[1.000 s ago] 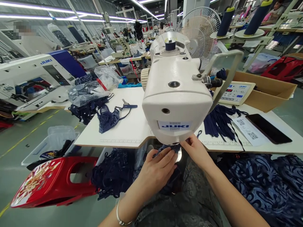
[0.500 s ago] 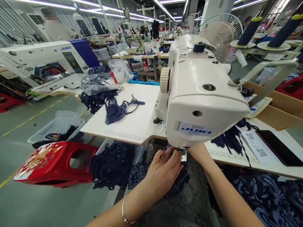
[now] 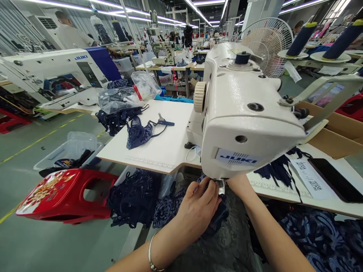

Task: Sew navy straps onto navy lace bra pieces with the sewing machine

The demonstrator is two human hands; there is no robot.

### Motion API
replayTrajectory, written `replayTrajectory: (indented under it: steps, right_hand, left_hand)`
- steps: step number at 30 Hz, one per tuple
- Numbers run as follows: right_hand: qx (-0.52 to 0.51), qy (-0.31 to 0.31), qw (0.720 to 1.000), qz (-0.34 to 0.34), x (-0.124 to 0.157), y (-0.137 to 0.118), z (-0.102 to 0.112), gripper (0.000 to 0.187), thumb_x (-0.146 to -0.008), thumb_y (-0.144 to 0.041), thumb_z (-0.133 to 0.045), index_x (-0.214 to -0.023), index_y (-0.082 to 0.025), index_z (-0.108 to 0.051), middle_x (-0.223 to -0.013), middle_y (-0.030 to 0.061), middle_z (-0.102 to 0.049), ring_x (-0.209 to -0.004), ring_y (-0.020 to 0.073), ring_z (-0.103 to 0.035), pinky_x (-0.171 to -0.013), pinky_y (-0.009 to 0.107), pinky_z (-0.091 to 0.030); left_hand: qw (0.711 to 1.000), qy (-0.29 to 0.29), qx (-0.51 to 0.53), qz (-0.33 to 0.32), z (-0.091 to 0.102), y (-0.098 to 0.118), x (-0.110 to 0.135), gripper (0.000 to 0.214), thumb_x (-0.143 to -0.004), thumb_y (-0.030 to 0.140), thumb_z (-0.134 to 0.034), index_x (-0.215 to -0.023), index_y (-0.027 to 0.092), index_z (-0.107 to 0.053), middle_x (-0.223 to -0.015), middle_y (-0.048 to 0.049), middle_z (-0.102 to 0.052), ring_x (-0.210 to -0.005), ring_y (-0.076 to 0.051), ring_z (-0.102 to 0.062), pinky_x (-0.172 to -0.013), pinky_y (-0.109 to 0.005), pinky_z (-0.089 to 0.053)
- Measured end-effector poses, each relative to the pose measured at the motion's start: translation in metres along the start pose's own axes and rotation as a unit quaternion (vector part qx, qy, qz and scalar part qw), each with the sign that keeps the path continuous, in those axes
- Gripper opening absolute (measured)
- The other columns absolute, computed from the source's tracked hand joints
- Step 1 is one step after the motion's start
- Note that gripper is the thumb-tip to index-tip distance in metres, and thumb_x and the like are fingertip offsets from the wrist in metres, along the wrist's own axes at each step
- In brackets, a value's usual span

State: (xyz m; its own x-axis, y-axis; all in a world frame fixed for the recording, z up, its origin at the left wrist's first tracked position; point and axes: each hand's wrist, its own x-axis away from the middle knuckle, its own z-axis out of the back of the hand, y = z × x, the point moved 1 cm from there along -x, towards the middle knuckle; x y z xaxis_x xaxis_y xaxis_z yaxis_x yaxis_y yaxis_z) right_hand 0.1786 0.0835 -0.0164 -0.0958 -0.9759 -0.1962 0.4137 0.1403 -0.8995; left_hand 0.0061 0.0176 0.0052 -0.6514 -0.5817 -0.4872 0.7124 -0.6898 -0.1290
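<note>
Passable over the flat white counter [image 3: 177,140] between navy lace bra [image 3: 137,134] and bulky cream sewing machine [image 3: 249,109]; blocked farther right by the latter.

stretches across the middle of the frame as a white table [image 3: 170,141]; bears a sewing machine [image 3: 249,124] right of centre, a dark blue bra [image 3: 138,134] left of centre, dark straps [image 3: 273,172], a paper sheet [image 3: 306,177] and a phone [image 3: 336,180] at right.

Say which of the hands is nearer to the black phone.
Right. The right hand, partly hidden by the sewing machine head, is left of the phone; the left hand lies farther left, on dark blue fabric.
</note>
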Motion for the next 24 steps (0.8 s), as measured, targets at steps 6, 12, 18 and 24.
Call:
replayTrajectory:
  steps: [6, 12, 18, 24]
  right_hand:
    - [-0.021, 0.004, 1.000, -0.013, 0.002, 0.002, 0.000, 0.026, -0.076, -0.031, -0.060, -0.098, -0.024, -0.071, -0.104, 0.0090, -0.074, -0.103, 0.0330, -0.063, -0.091, 0.047, -0.050]
    - [-0.018, 0.001, 1.000, -0.007, -0.003, 0.003, -0.001, 0.025, -0.075, -0.032, -0.060, -0.096, -0.023, -0.070, -0.107, 0.0108, -0.072, -0.105, 0.0339, -0.062, -0.095, 0.051, -0.047]
    - [-0.040, -0.019, 0.999, 0.018, -0.007, 0.001, -0.002, 0.018, -0.073, -0.035, -0.060, -0.084, -0.024, -0.070, -0.095, 0.0096, -0.074, -0.106, 0.0336, -0.061, -0.102, 0.053, -0.042]
    - [-0.038, -0.042, 0.998, 0.025, -0.009, 0.001, 0.000, 0.015, -0.075, -0.032, -0.056, -0.078, -0.025, -0.069, -0.090, 0.0093, -0.074, -0.112, 0.0330, -0.058, -0.101, 0.053, -0.043]
  left_hand:
    - [1.000, 0.002, 0.003, -0.004, 0.002, 0.000, -0.002, 0.031, -0.100, 0.026, -0.046, -0.125, 0.014, -0.059, -0.121, -0.0070, -0.064, -0.116, -0.021, -0.056, -0.095, -0.037, -0.031]
    - [1.000, -0.011, -0.006, -0.006, 0.003, -0.001, -0.002, 0.032, -0.097, 0.026, -0.051, -0.126, 0.015, -0.058, -0.119, -0.0077, -0.063, -0.118, -0.021, -0.055, -0.095, -0.035, -0.032]
    - [1.000, 0.000, 0.007, -0.005, 0.003, -0.002, -0.002, 0.029, -0.100, 0.027, -0.044, -0.122, 0.017, -0.060, -0.118, -0.0065, -0.064, -0.119, -0.019, -0.054, -0.095, -0.034, -0.033]
    - [1.000, 0.004, 0.028, 0.001, 0.003, -0.002, -0.003, 0.028, -0.100, 0.026, -0.044, -0.122, 0.016, -0.060, -0.117, -0.0049, -0.065, -0.118, -0.018, -0.054, -0.094, -0.035, -0.033]
